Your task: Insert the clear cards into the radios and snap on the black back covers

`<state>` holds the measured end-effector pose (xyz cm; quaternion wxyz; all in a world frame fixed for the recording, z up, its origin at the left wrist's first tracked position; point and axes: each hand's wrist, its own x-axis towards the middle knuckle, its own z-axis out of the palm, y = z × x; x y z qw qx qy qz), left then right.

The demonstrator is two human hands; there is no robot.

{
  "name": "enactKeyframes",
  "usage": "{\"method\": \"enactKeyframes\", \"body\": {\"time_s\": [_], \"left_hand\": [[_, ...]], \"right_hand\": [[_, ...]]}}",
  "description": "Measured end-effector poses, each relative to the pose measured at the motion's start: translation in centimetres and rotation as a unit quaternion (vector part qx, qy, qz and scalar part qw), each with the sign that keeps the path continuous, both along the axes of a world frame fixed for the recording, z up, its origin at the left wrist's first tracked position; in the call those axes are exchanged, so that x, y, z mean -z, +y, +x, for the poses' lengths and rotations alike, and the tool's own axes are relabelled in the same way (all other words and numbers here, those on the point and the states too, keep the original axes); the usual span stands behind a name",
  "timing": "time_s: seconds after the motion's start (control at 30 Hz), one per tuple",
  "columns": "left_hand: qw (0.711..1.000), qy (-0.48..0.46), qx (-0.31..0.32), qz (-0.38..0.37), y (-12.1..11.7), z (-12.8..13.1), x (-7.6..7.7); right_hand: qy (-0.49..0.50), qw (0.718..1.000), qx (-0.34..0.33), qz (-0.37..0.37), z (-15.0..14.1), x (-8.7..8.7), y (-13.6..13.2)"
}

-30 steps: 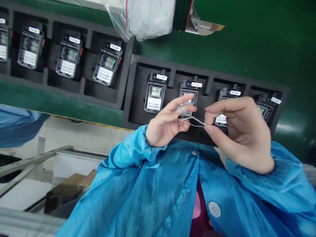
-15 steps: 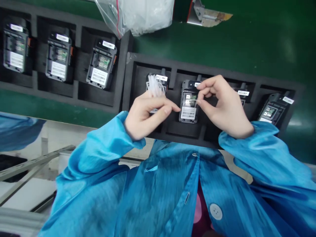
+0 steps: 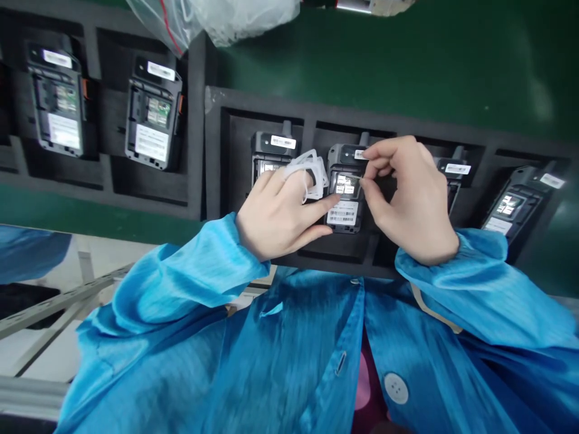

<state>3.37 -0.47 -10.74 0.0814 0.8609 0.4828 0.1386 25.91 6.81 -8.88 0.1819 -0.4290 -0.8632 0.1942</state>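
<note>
At the centre of the frame, a device is seated in a foam tray. Over it, a thin pale piece is pinched by the right hand; white frames are held hooked on the left hand's fingers, its index fingertip brought to the device.

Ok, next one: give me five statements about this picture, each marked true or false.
1. The left hand carries several white frames. True.
2. The right hand wears a glove. False: the right hand is bare.
3. The device between the hands bears a white label. True.
4. The plastic bag has a blue stripe. False: the bag shows a red one.
5. The sleeves are blue. True.
</note>
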Motion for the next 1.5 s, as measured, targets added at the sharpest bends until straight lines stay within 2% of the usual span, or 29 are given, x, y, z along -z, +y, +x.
{"method": "enactKeyframes", "body": {"time_s": [0.2, 0.37, 0.57, 0.73, 1.0, 1.17, 1.5], "left_hand": [[1.000, -0.002, 0.000, 0.021, 0.0, 0.0, 0.0], [0.999, 0.005, 0.008, 0.052, -0.2, 0.2, -0.2], [0.999, 0.013, 0.013, 0.039, -0.5, 0.3, 0.0], [1.000, -0.008, 0.005, 0.005, -0.3, 0.5, -0.3], [0.998, 0.014, -0.039, -0.055, 1.1, 1.2, -1.1], [0.998, 0.013, -0.045, -0.040, 1.3, 1.4, -0.9], [0.998, 0.043, -0.014, 0.037, 0.7, 0.9, -0.4]], "right_hand": [[-0.025, 1.000, -0.001, 0.019, 0.3, -0.5, -0.2], [-0.071, 0.992, -0.039, 0.098, 2.1, -1.7, -1.5], [-0.173, 0.972, -0.089, 0.132, 3.7, -1.1, -3.1], [-0.162, 0.977, -0.095, 0.099, 3.4, -1.3, -3.1], [-0.137, 0.989, -0.047, 0.029, 2.3, -1.6, -2.4], [-0.171, 0.982, -0.063, 0.057, 2.4, -1.3, -2.1], [-0.149, 0.984, -0.064, 0.073, 3.2, -0.8, -2.4]]}}
